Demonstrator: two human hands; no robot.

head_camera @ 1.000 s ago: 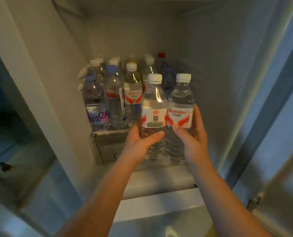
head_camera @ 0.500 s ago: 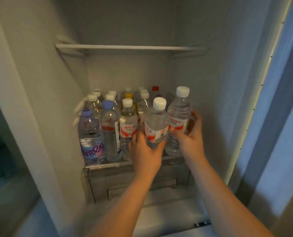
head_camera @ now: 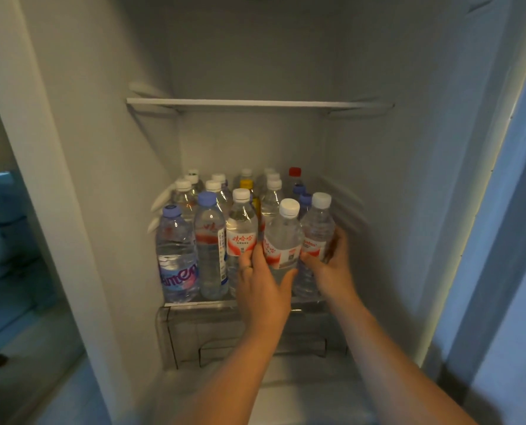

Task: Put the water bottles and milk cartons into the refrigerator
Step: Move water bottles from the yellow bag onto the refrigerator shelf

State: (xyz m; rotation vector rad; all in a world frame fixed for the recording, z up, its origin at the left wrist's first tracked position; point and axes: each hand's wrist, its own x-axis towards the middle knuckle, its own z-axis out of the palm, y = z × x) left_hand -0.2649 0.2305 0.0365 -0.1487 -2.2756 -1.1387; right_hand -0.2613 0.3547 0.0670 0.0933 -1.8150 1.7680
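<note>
- The left hand grips a clear water bottle with a white cap and a red and white label. The fingers wrap its left side and the thumb lies across its front.
- A ring shows on 1 finger of that hand.
- The right hand grips a second white-capped bottle of the same kind, with the thumb at the front and the fingers curled round its right side.
- These 2 bottles stand side by side and touching at the front right of the lower shelf, inside the refrigerator. The left one leans slightly to the left.
- The hands cover the lower parts of both bottles, so I cannot tell whether their bases rest fully on the shelf.
- To their left, 3 more bottles make up the front row: one with a blue cap and a purple label, a taller blue-capped one, and a white-capped one with a red label, just beside the left hand's fingers.
- Behind the front row stand many more bottles, mostly white-capped, among them a yellow cap and a red cap near the back.
- A thin white upper shelf spans the compartment above the bottles.
- A clear drawer sits under the lower shelf, behind both forearms.
</note>
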